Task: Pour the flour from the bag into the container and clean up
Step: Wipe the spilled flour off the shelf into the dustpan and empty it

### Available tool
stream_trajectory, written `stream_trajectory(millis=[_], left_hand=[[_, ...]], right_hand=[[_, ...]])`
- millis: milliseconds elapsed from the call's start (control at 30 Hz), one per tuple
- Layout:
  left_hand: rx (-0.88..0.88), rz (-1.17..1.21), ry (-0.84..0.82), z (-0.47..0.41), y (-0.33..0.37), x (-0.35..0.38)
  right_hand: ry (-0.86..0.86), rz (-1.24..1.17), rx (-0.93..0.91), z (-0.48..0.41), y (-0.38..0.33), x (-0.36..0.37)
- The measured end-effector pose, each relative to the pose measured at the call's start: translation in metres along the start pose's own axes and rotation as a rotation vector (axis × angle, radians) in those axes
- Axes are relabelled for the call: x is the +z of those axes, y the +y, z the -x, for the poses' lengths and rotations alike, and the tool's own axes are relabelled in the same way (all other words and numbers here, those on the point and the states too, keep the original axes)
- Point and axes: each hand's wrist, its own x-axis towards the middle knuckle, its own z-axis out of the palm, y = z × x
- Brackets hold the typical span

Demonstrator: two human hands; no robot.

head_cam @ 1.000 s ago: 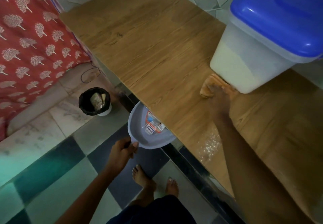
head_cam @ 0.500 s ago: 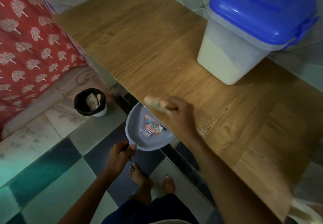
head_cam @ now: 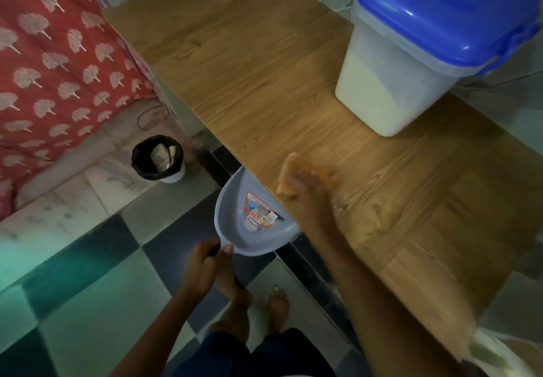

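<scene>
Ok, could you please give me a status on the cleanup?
Left hand grips dustpan below table edge. Right hand presses cloth near flour specks. Nothing blocking.

Container [head_cam: 390, 88]: translucent white, blue lid [head_cam: 446, 15]. Dustpan [head_cam: 235, 215]: grey, red-edged label. Cloth [head_cam: 293, 170] orange; bedspread [head_cam: 58, 53] red with pale tree print; floor [head_cam: 88, 259] checkered.

The wooden table [head_cam: 264, 82] carries a blue-lidded container [head_cam: 396, 94] at 2 o'clock, an orange cloth [head_cam: 289, 170] at its 7 o'clock edge, and white flour specks [head_cam: 340, 206] just beside the cloth, at 4 o'clock.
</scene>
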Motion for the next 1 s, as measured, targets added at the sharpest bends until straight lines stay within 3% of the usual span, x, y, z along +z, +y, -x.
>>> stream_trajectory(millis=[100, 200, 400, 467, 567, 633, 733, 933, 1000], left_hand=[[-0.011, -0.012, 0.003, 0.006, -0.002, 0.003], [-0.002, -0.006, -0.023, 0.011, 0.002, 0.006], [0.003, 0.009, -0.065, 0.015, 0.008, 0.015], [0.002, 0.011, -0.077, 0.016, 0.009, 0.019], [0.004, 0.022, -0.091, 0.015, 0.007, 0.022], [0.004, 0.030, -0.105, 0.015, 0.007, 0.024], [0.003, 0.040, -0.130, 0.018, 0.008, 0.029], [0.019, 0.064, -0.105, 0.024, 0.009, 0.033], [0.020, 0.051, -0.085, 0.026, 0.011, 0.032]], right_hand=[[-0.183, -0.129, -0.124, 0.024, -0.040, 0.009], [-0.373, -0.472, 0.014, 0.024, -0.046, -0.002], [0.009, -0.818, 0.274, 0.007, 0.010, -0.060], [0.201, -0.704, 0.261, -0.002, 0.046, -0.083], [0.412, -0.279, 0.151, -0.012, 0.104, -0.102], [0.364, -0.039, 0.228, -0.012, 0.129, -0.096], [0.179, 0.070, 0.328, -0.004, 0.119, -0.070], [0.015, -0.001, 0.013, 0.038, 0.009, -0.008], [-0.053, -0.129, -0.066, 0.050, -0.021, 0.002]])
